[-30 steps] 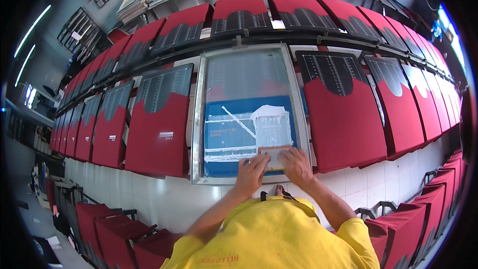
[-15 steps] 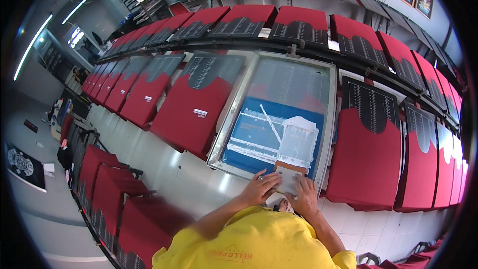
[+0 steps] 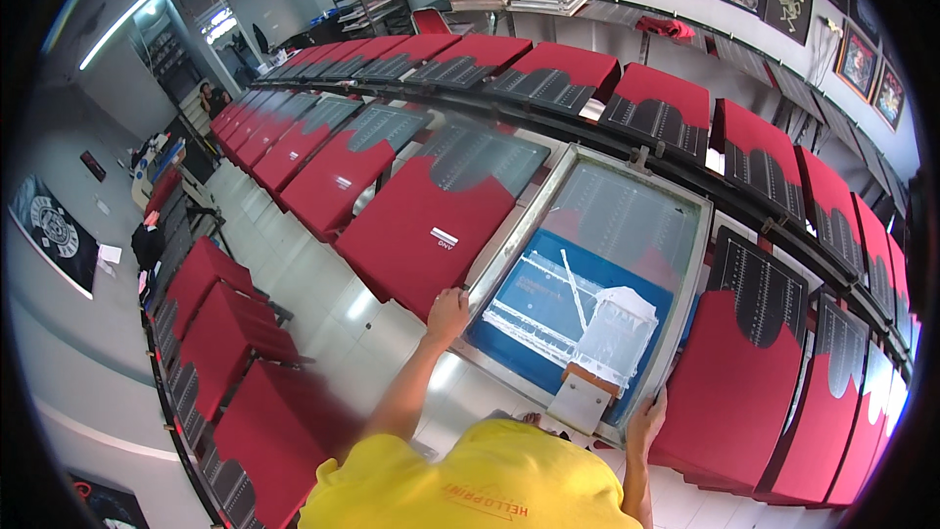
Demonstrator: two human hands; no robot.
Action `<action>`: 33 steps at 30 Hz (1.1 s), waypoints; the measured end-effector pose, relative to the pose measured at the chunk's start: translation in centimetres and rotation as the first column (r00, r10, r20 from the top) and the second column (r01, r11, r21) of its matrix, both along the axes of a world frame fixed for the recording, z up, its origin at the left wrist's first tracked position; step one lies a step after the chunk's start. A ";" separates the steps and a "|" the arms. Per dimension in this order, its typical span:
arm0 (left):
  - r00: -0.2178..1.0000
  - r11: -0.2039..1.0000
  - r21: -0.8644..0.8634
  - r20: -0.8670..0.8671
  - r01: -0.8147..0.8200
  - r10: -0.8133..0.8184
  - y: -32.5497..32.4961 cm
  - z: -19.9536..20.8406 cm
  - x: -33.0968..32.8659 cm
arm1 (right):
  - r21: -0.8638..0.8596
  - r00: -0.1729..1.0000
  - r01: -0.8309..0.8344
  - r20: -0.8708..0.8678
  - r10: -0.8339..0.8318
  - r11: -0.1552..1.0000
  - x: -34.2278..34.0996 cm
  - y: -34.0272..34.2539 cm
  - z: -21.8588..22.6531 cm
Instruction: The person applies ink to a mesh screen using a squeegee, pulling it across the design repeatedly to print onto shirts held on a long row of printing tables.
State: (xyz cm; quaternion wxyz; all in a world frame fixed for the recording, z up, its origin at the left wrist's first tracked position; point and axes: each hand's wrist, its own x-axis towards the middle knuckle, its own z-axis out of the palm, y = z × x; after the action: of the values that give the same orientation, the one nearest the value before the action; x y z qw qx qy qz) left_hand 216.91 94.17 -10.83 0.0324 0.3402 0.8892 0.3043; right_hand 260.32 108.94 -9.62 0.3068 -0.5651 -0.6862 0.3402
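A silkscreen frame (image 3: 690, 269) with a metal border and partly blue mesh lies in front of me. My left hand (image 3: 449, 316) is closed on its left edge near the lower corner. On the opposite edge my right hand (image 3: 646, 419) grips the border, its fingers partly hidden. Between them a squeegee (image 3: 583, 400) with a pale plate and brown edge leans at the frame's near end, untouched. White ink (image 3: 622, 328) covers a patch of the blue mesh (image 3: 524, 284) beyond the squeegee, and white streaks run to its left.
Red cloth-covered printing boards (image 3: 426, 235) line the rack to my left. More, like this red board (image 3: 729, 382), stand to my right. Behind the frame runs a dark rail (image 3: 548, 127) with another row beyond. Further boards (image 3: 235, 333) stand at lower left, across the tiled floor (image 3: 343, 309).
Both hands have let go of the squeegee and moved apart to the frame's two sides. The squeegee stays by the white ink. My view has turned, shifting the scene rightward.
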 end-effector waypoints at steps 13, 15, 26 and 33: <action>0.984 0.969 0.245 0.163 0.029 -0.070 -0.4 -0.7 -0.5 | -0.044 0.961 0.249 -0.115 -0.253 0.967 -0.9 0.5 -2.0; 0.988 0.951 0.276 0.028 0.138 -0.151 -0.4 0.4 -0.1 | -0.044 0.962 0.243 -0.114 -0.247 0.969 -0.7 0.4 -1.8; 0.868 0.920 0.391 0.464 -0.021 -0.177 -1.7 -2.6 -0.9 | 0.097 0.928 0.326 -0.221 -0.299 0.940 -0.6 -0.8 -3.7; 0.877 0.944 0.301 0.405 0.136 -0.256 -1.0 -8.2 -4.3 | 0.197 0.930 0.357 -0.168 -0.328 0.913 -1.6 -1.6 -4.9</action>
State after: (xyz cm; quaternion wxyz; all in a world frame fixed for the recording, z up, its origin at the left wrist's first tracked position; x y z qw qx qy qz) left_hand 212.62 93.17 -19.05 0.2174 0.3531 0.7708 0.4837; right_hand 258.70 107.35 -14.56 0.4677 -0.6150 -0.5886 0.2379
